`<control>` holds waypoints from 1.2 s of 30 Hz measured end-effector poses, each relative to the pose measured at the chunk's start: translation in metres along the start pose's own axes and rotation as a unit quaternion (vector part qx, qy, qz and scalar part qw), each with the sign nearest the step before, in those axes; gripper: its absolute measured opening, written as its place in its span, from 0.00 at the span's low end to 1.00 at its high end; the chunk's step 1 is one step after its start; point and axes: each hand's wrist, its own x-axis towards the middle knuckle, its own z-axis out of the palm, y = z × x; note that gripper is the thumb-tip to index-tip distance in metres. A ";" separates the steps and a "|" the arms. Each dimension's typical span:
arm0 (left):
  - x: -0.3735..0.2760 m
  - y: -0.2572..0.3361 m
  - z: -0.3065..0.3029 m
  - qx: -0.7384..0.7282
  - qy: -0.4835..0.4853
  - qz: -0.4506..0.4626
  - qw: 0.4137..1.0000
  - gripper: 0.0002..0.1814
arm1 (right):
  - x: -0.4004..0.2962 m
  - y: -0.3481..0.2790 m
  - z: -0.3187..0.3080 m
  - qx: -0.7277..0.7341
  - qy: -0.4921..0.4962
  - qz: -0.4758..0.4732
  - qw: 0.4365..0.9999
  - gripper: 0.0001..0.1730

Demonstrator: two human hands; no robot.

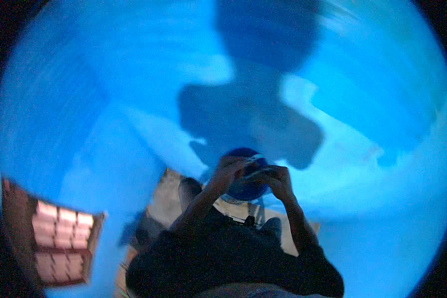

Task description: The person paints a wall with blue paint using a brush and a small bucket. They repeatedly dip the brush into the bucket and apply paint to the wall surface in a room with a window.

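Observation:
Before my body is a round dark blue container (246,192), seen from above. My left hand (231,169) is at its left side, fingers bent over the rim area; blur hides what they grip. My right hand (280,180) comes in from the right, its fingers curled around a narrow dark thing with a pale edge (259,172) that crosses over the container. Motion blur leaves the kind of this thing unclear. Both hands are close together, and both forearms reach forward from dark sleeves.
Blue painted walls (357,186) surround me, with paler patches and a large dark shadow (246,108) ahead. A window (61,238) with a reddish-brown frame and panes is at lower left. Pale floor (167,197) shows around my legs.

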 end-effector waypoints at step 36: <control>-0.030 0.021 0.039 0.040 0.016 0.008 0.999 0.14 | -0.059 -0.046 -0.030 0.028 0.017 0.075 0.997 0.14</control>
